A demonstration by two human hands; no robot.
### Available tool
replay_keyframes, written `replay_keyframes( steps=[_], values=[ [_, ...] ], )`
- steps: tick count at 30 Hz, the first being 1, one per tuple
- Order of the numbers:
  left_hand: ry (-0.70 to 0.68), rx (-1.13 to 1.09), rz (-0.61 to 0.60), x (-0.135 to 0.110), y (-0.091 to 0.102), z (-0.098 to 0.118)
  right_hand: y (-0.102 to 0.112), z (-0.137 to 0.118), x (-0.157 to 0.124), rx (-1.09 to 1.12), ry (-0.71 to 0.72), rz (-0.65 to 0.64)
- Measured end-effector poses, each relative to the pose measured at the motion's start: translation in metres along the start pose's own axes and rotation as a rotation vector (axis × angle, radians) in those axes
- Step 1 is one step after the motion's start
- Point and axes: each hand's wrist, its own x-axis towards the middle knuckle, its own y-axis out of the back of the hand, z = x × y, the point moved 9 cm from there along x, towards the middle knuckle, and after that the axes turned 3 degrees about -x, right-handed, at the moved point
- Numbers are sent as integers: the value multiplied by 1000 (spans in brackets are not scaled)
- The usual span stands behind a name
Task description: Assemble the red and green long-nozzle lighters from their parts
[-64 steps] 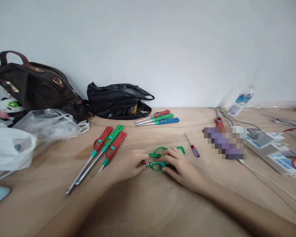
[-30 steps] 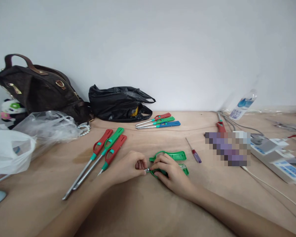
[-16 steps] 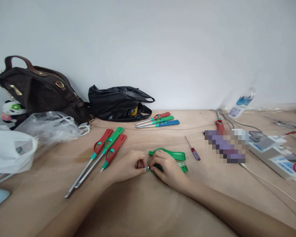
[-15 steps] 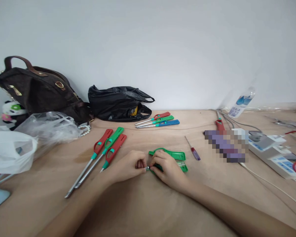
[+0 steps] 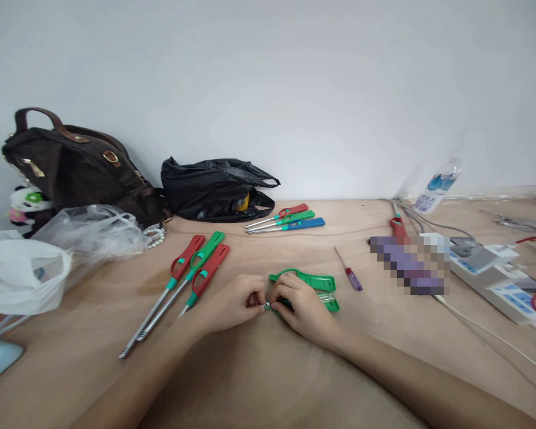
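Note:
My left hand (image 5: 239, 302) is closed in a pinch on a small silvery metal part (image 5: 267, 305). Close against its other side, my right hand (image 5: 301, 307) is also closed, its thumb and fingertips together at the part's dark end; what they grip is hidden. Under and behind the right hand lies an opened green lighter casing (image 5: 319, 282), one half farther back. A nearer green half (image 5: 332, 304) with a clear insert pokes out beside the wrist. To the right rests a screwdriver (image 5: 354, 280) with a purple handle.
Long-nosed lighters (image 5: 212, 265) lie left of my left hand, with more lighters (image 5: 304, 221) farther back. A black plastic bag (image 5: 209, 187), a dark backpack (image 5: 80, 173) and white bags (image 5: 22, 274) stand behind and left. At right are a power strip (image 5: 495, 286), cables and a bottle (image 5: 438, 187).
Both hands keep almost the same place and pinch, with only slight finger movement around the small metal part. The view has shifted a little; the things on the table stay put.

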Motion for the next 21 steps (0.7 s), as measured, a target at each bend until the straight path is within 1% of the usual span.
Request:
replay_keyframes(
  steps=[2, 5, 6, 8, 10, 13, 21],
  values=[
    [-16, 10, 7, 0, 0, 3, 9, 8, 1, -12, -49, 31],
    [-16, 48, 22, 0, 0, 6, 36, 35, 0, -82, -193, 131],
    [-10, 62, 26, 0, 0, 6, 45, 46, -1, -108, -234, 140],
    [1, 83, 39, -2, -1, 7, 56, 67, -3, -200, -313, 104],
    [7, 99, 53, -4, -1, 8, 56, 84, -5, -235, -347, -26],
    [5, 118, 77, -6, -2, 11, 54, 95, -8, -221, -342, -102],
    [3, 158, 88, -10, -2, 12, 51, 89, -5, -217, -300, -140]
  ],
)
